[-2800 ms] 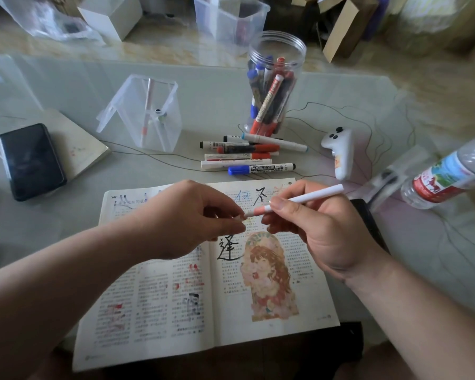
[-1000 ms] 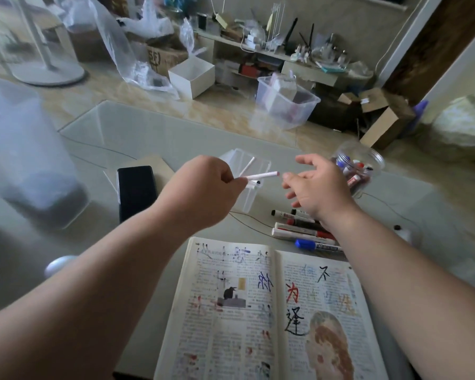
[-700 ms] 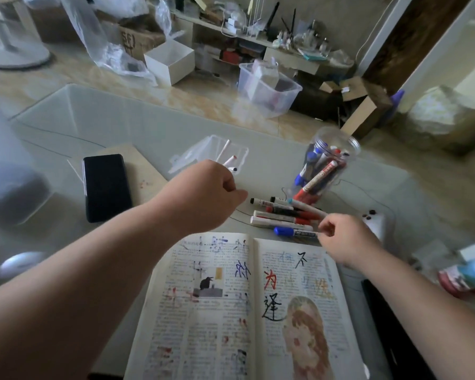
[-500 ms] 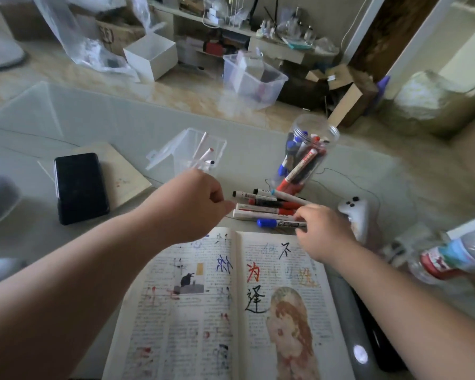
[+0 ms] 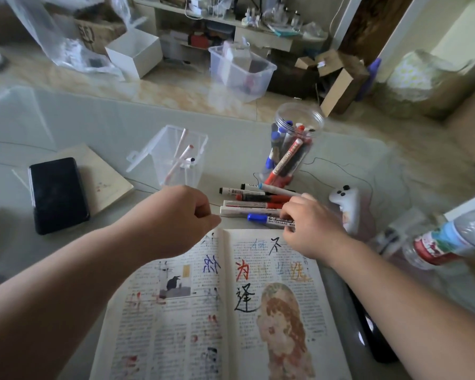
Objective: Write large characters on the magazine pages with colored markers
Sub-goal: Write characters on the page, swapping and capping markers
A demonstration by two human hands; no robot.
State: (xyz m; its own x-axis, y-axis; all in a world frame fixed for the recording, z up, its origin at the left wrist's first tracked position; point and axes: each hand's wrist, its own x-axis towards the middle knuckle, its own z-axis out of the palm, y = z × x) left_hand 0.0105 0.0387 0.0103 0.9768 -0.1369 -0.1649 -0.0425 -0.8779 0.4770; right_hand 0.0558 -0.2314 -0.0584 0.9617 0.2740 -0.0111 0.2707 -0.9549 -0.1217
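Observation:
The magazine [image 5: 283, 272] lies open in front of me, with large blue, red, black and yellow characters on its pages. Just beyond its top edge several markers [image 5: 254, 198] lie in a row on the glass table. My right hand [image 5: 311, 227] rests at the right end of that row, its fingers curled round the blue-capped whiteboard marker [image 5: 263, 218], which still lies on the table. My left hand [image 5: 176, 219] hovers over the magazine's upper left corner as a fist with nothing in it.
A clear box [image 5: 181, 157] holding thin white pens stands behind my left hand. A round jar of markers [image 5: 291, 152] stands behind the row. A black phone [image 5: 56, 193] lies on a notebook at left. A white controller [image 5: 346, 207] and a water bottle [image 5: 450, 239] lie at right.
My left hand carried the thin white pen to the clear box, left it there and drew back. My right hand came down to the row of markers and closed on the blue-capped one.

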